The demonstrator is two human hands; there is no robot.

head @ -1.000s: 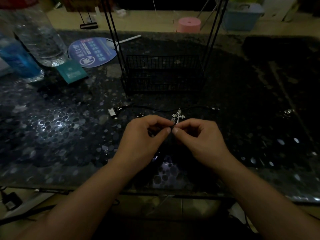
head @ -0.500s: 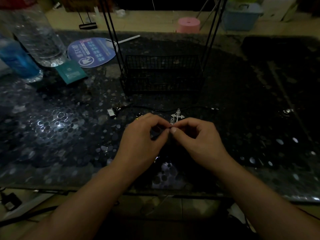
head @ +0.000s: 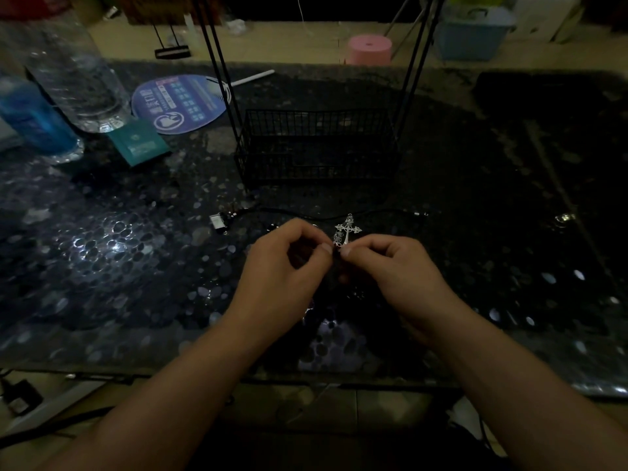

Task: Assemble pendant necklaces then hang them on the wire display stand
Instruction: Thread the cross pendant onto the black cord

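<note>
Left hand (head: 289,266) and right hand (head: 390,266) meet fingertip to fingertip low over the dark surface (head: 136,266); each grip pinches the foot of a silver cross pendant (head: 347,229); its long axis points away toward the wire display stand (head: 316,147); both hands equally near.

Left hand (head: 287,266) and right hand (head: 394,270) fingertip to fingertip, fingers curled, forearms converging.
</note>
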